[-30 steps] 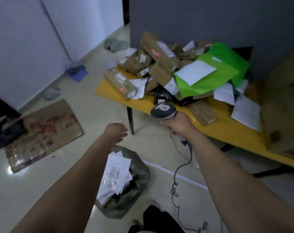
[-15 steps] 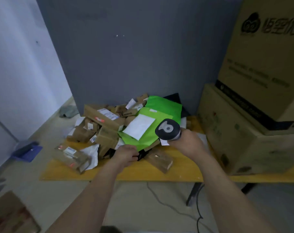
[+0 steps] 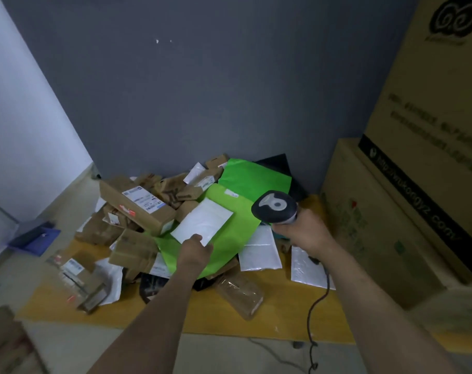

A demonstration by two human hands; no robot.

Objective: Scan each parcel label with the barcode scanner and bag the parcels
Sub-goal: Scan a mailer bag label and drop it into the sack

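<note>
Head view: the step in hand looks like picking the next parcel for scanning. The left hand [image 3: 195, 249] reaches into the pile, and its fingers seem to pinch the near edge of a white mailer [image 3: 206, 222]. That mailer lies flat on top of a green mailer [image 3: 237, 209], in the middle of the heap on the yellow counter [image 3: 283, 317]. The right hand [image 3: 303, 232] is wrapped round the grip of the barcode scanner [image 3: 275, 207] and holds it up just right of the white mailer, its head turned toward the far wall, not at any label. Its cable [image 3: 314, 306] hangs off the near edge of the counter.

The upper face of the white mailer looks blank, so the label is probably underneath. The next move likely calls for lifting and turning the mailer, then tilting the scanner's window down onto the barcode. Brown cardboard parcels [image 3: 137, 206] crowd the left of the heap, and large cartons [image 3: 386, 225] stand to the right. No bag shows here.
</note>
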